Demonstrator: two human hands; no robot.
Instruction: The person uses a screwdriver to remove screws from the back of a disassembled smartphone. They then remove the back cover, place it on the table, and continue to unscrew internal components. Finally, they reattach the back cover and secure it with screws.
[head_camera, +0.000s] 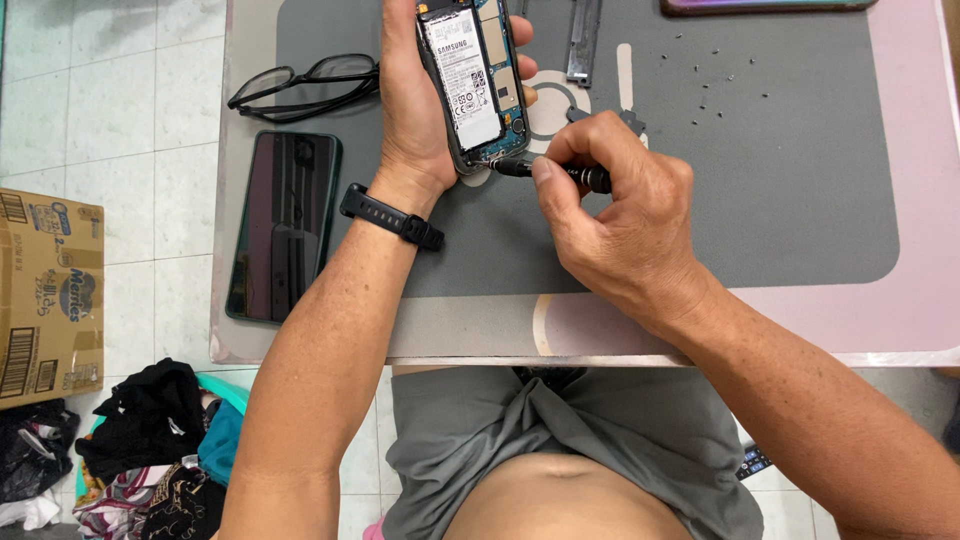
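Observation:
My left hand (420, 100) holds an opened smartphone (470, 80), back cover off, with its white battery and blue circuit board showing. A black band sits on that wrist (390, 215). My right hand (610, 215) grips a small black screwdriver (560, 173). Its tip touches the lower edge of the phone. Both hands work above a grey mat (780, 180) on a pale pink table (900, 320).
Black glasses (300, 88) and a dark phone lying face up (283, 225) sit left of my arm. Several tiny screws (720, 85) are scattered on the mat. A narrow phone part (583, 40) lies at the top. A cardboard box (50, 290) and clothes (150, 440) are on the floor.

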